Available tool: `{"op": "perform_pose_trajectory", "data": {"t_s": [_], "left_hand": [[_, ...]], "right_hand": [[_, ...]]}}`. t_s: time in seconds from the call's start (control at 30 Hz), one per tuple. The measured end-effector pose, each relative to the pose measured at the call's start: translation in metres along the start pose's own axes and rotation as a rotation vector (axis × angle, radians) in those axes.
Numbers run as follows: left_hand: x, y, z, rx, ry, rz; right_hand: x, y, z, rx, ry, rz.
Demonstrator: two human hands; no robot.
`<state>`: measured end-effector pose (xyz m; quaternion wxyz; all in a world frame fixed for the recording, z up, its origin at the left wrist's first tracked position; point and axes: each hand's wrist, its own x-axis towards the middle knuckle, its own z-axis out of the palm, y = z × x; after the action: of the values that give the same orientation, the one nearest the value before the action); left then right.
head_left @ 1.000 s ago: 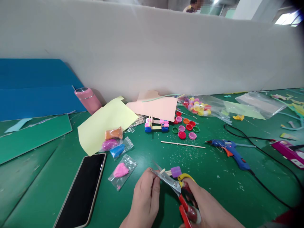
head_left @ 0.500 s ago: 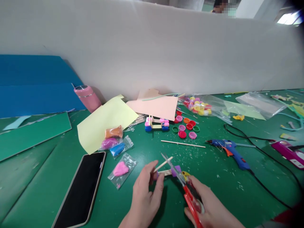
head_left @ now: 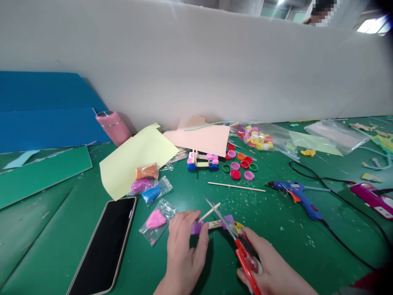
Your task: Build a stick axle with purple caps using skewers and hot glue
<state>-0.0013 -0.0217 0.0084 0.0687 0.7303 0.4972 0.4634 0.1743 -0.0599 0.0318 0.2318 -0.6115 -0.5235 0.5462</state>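
Note:
My left hand (head_left: 187, 246) pinches a short wooden stick (head_left: 210, 212) that slants up to the right. In my right hand (head_left: 264, 262) are red-handled scissors (head_left: 245, 262), their blades reaching up-left to the stick's upper part. Beneath the blades lies a small assembly of pale sticks (head_left: 215, 224) with purple blocks at both ends; the left block (head_left: 197, 228) is beside my left fingers. A yellow piece (head_left: 238, 225) shows by my right fingertips. Farther back stands a small stick-and-block model (head_left: 202, 160) in pink and blue. A long thin stick (head_left: 236, 187) lies between the model and the scissors.
A phone (head_left: 104, 246) and bagged clay (head_left: 156, 219) lie left. Coloured rings (head_left: 249, 175) sit behind the long stick. At right are a blue glue gun (head_left: 296, 194) with its cable and a magenta power strip (head_left: 373, 199). A pink bottle (head_left: 113, 126) stands back left.
My left hand, the short stick and the scissors have shifted slightly left. More of the left purple block shows now. The person beyond the white panel has moved right.

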Motion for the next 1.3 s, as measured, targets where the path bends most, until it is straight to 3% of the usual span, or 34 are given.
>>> {"op": "perform_pose_trajectory", "data": {"t_s": [0.2, 0.77, 0.93, 1.03, 1.17, 1.3], "left_hand": [[0.002, 0.003, -0.001, -0.036, -0.062, 0.024], [-0.002, 0.002, 0.001, -0.133, -0.14, -0.04], [-0.002, 0.003, -0.001, -0.213, -0.157, -0.087], [0.0, 0.004, -0.002, -0.354, -0.211, -0.22], [0.001, 0.003, -0.003, -0.683, -0.29, -0.538], [0.0, -0.001, -0.003, -0.939, -0.198, -0.732]], "right_hand": [[0.004, 0.007, 0.007, -0.149, -0.036, -0.112], [0.004, 0.003, 0.0, -0.265, -0.112, -0.106], [0.004, 0.003, -0.003, -0.236, -0.168, -0.041], [0.0, -0.003, -0.003, -0.108, -0.162, -0.017], [-0.006, -0.01, -0.007, -0.039, -0.136, 0.065], [-0.006, -0.009, -0.013, -0.091, -0.13, 0.086]]}}
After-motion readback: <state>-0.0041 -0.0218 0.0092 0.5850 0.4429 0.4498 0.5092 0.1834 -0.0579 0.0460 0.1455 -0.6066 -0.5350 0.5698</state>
